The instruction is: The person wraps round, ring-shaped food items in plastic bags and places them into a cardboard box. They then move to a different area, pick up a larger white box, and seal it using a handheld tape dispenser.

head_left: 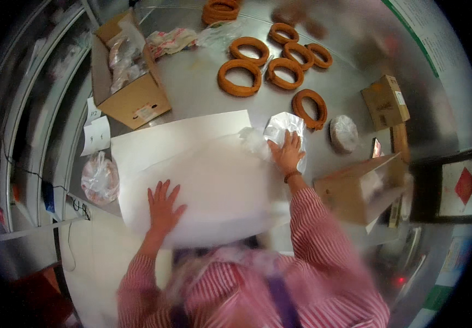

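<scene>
A large white sheet of paper [192, 164] lies spread on the steel table [198, 87] in front of me. My left hand [163, 206] rests flat on its lower left part, fingers spread. My right hand [287, 151] presses flat on a clear plastic bag [285, 128] at the sheet's upper right corner. Neither hand grips anything. Both forearms wear red-and-white striped sleeves.
Several brown sausage rings [240, 77] lie at the back of the table. An open cardboard box [129, 93] stands at the back left, another box [359, 188] at my right, a small one [385, 101] beyond. A bagged ring [100, 177] sits left, a wrapped round [343, 133] right.
</scene>
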Demonstrator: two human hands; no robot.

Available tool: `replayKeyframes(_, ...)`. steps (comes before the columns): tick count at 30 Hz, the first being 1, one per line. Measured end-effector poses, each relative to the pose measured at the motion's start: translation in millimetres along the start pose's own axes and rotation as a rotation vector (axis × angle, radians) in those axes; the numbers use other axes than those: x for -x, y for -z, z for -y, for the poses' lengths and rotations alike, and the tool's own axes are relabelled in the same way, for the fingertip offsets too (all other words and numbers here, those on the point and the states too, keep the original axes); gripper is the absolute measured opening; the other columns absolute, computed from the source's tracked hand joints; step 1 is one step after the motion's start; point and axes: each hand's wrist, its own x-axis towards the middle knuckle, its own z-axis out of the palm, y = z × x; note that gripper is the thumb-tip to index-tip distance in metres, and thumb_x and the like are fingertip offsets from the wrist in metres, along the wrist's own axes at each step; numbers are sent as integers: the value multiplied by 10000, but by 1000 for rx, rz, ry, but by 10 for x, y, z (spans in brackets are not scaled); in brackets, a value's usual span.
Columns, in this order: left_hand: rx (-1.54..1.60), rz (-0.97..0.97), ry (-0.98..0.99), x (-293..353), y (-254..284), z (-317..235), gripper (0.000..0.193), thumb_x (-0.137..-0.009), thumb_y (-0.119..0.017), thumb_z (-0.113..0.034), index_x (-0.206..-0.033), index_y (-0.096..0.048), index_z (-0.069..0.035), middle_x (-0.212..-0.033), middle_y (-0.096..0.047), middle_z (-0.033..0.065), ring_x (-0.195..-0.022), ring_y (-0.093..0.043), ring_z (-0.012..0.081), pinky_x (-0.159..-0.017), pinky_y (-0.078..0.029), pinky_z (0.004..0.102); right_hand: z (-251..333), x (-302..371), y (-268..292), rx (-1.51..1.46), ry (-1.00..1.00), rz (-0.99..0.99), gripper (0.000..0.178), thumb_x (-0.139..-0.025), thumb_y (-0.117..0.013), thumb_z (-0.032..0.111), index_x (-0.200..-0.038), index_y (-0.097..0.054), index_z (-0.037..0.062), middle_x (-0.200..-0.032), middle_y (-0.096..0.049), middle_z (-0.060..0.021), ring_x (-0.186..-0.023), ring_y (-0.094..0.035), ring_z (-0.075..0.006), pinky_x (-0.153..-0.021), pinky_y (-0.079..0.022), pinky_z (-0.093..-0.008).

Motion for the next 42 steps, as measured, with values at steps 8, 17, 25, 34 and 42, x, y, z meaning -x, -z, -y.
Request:
replayKeyframes(8, -119, 96, -93, -559, -44, -83, 727, -816, -647, -407, -1422, -359, -128, -1507, -230, 146, -1405, -156, 354, -1139, -64, 545, -852, 48, 248, 44, 3, -14, 719, -822, -601, 547, -1401, -367, 192, -1497, -277, -113, -1387, -234, -324, -991, -170, -749)
replayKeyframes(17, 47, 12, -45, -1189, 70, -126, 817, -714, -763, -359, -1378, -388, -67, -1411, -343, 176, -1314, -301, 352, -1077, -236, 492, -2064, 26, 168, -217, 101, -205, 440, -780, -598, 65, -1216, -534, 65, -1187, -556, -184, -1087, -541, -355, -908, -445, -422)
replayKeyframes(25, 229, 380, 131, -1512, -91, -24, 299, -679, -763, -210, -857, -602, -31, -816, -645, 171, -815, -626, 354, -756, -491, 441, -2264, 37, 367, -136, -44, -128, 422, -739, -551, -41, -1158, -559, 13, -1131, -585, -186, -1041, -568, -366, -886, -456, -404)
replayKeyframes(34, -185, 144, -30, -2157, 386, 329, 406, -659, -775, -102, -1023, -608, -41, -1156, -565, 135, -1091, -541, 306, -934, -426, 437, -664, 879, 674, -427, 197, -27, 551, -764, -699, 182, -1249, -503, 10, -1175, -578, -207, -1097, -557, -343, -936, -445, -413)
replayKeyframes(42, -116, 302, 173, -2301, 346, 540, 692, -567, -851, -223, -1168, -557, -45, -1190, -546, 170, -1142, -513, 328, -969, -408, 445, 225, 1133, 256, -366, -43, 361, 474, -723, -724, 358, -996, -559, 7, -885, -615, -179, -868, -582, -355, -764, -464, -455)
